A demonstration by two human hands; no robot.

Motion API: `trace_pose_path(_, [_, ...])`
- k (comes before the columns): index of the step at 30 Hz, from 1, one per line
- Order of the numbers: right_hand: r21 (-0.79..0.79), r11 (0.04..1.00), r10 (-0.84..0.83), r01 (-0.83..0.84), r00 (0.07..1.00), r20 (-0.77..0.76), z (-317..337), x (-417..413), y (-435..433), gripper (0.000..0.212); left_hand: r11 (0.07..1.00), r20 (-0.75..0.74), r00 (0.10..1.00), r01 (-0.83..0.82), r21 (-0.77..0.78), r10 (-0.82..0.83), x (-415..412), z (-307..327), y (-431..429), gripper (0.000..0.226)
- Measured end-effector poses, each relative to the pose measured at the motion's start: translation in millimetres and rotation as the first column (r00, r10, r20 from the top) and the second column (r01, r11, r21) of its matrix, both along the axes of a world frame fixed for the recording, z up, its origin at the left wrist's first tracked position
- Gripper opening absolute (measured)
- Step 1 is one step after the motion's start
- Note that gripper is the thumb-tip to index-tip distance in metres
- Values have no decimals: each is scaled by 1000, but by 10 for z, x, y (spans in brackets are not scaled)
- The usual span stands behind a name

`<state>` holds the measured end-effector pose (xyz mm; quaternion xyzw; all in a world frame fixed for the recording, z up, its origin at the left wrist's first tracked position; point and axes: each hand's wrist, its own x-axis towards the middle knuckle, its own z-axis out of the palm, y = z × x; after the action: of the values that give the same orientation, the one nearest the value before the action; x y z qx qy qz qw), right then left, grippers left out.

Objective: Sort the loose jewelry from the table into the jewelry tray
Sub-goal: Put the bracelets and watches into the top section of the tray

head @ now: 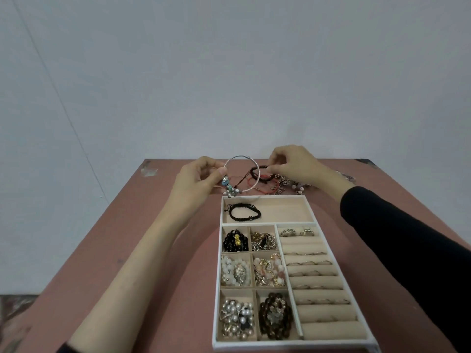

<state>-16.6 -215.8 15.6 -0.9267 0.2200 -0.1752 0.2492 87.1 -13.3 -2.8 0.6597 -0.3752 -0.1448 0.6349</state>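
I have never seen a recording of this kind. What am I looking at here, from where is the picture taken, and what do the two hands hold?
There is no machine here: a person works with bare hands, and one camera worn on the head looks forward and down. On the reddish table lies a white jewelry tray. Its small compartments hold beaded pieces, its right side holds rings in rolls, and a black cord bracelet lies in the far compartment. Beyond the tray is a pile of loose jewelry. The left hand holds up a silver bangle with charms. The right hand pinches a red and dark cord at the pile.
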Motion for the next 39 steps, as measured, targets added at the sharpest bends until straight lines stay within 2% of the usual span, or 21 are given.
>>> trace_pose_path(2, [41, 998, -51, 45, 989, 140, -4, -24, 4, 3, 1000, 4, 1000, 2, 5, -2, -3, 3, 4, 7])
trace_pose_path(6, [297, 954, -162, 48, 913, 375, 22, -128, 53, 8, 999, 18, 1000, 15, 40, -16, -30, 12, 1, 6])
trace_pose_path(11, [458, 888, -241, -41, 807, 540, 109, -343, 230, 8, 989, 102, 994, 30, 144, -45, -94, 17, -10, 10])
trace_pose_path(14, [478, 876, -246, -67, 790, 562, 109, -443, 355, 11, 978, 213, 976, 0, 209, -46, -136, 8, -25, 4])
trace_pose_path(17, [472, 878, -233, -78, 792, 565, 93, -518, 455, 10, 958, 351, 935, -58, 279, -46, -185, -15, -50, 6])
trace_pose_path(23, [449, 893, -228, -42, 816, 530, 78, -591, 576, 7, 921, 531, 841, -122, 370, -102, -198, -29, -69, 13])
trace_pose_path(30, [391, 919, -187, -43, 826, 532, 170, -597, 625, 10, 905, 687, 707, -164, 391, -169, -220, -52, -84, 19])
trace_pose_path(34, [355, 929, -122, -101, 824, 554, 263, -561, 636, 9, 881, 753, 633, -237, 410, -180, -213, -38, -48, 22])
trace_pose_path(39, [335, 931, -67, -142, 838, 541, 337, -488, 646, 10, 875, 710, 695, -265, 404, -117, -199, -31, -10, 11])
